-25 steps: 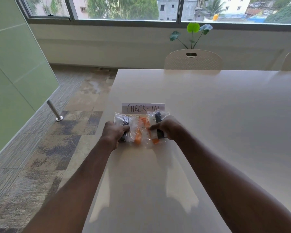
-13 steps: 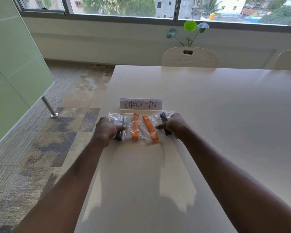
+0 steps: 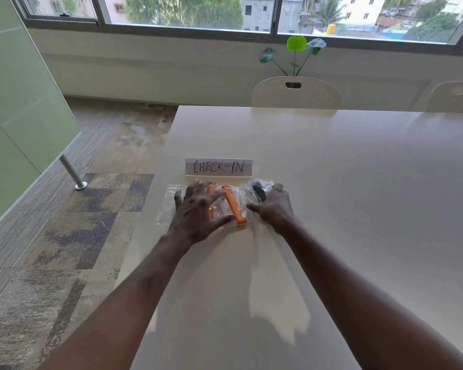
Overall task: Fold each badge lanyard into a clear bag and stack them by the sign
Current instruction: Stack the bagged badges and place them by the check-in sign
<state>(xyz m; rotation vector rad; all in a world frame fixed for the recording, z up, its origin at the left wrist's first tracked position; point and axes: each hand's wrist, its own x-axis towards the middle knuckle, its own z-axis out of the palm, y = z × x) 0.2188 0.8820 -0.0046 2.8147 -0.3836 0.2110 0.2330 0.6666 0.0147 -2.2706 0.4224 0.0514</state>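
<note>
**Both hands down on the bags by the sign**

Your left hand [image 3: 198, 213] lies palm down with its fingers spread wide, pressing on the bags [image 3: 164, 209] and gripping nothing. Your right hand [image 3: 274, 208] rests on the right end of the bags, thumb stretched out to the left and one finger pointing forward. Its fingers look laid out rather than curled, though the back of the hand hides most of them.

The bags lie in an overlapping row on the table [image 3: 345, 196], just in front of the sign [image 3: 218, 167]. The orange lanyards [image 3: 234, 206] show between your hands. The black lanyard [image 3: 259, 192] sits in the right bag, partly under your right hand. A chair [image 3: 296, 94] stands at the far edge.
</note>
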